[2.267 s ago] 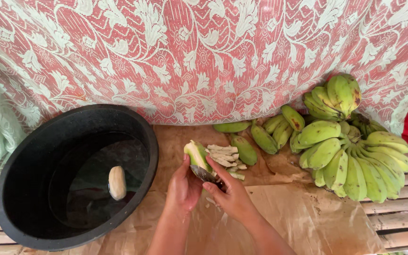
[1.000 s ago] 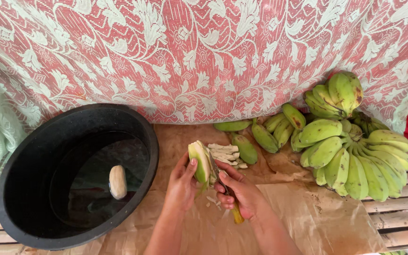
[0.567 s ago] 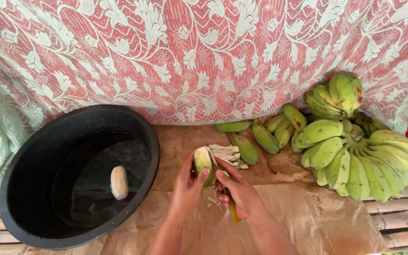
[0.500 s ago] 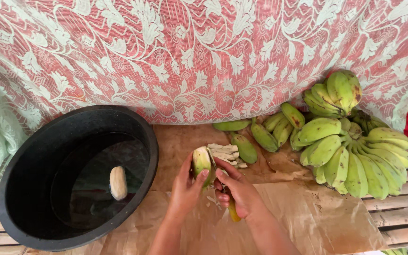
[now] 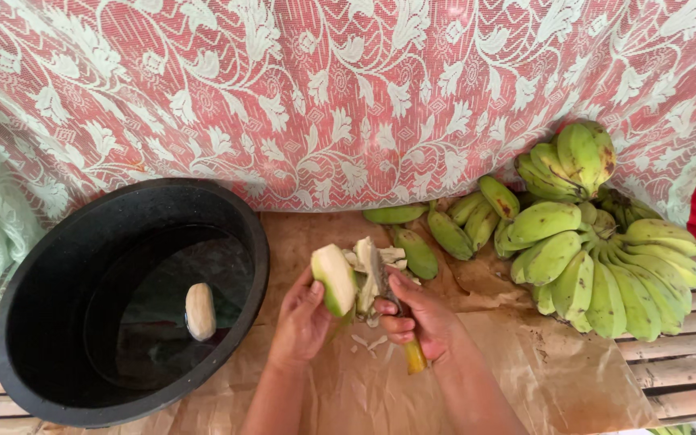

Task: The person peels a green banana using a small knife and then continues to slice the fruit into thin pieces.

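Head view: peeling underway. Left hand grasping half-peeled banana; right hand clenched on knife. Next: strip remaining green skin, blade shallow.

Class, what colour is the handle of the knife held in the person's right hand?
Yellow: the knife handle pokes out below the right hand, seen in the head view.

Left hand grips a half-peeled green banana, right hand works a yellow-handled knife just right of the round black plastic tub, one peeled banana inside.
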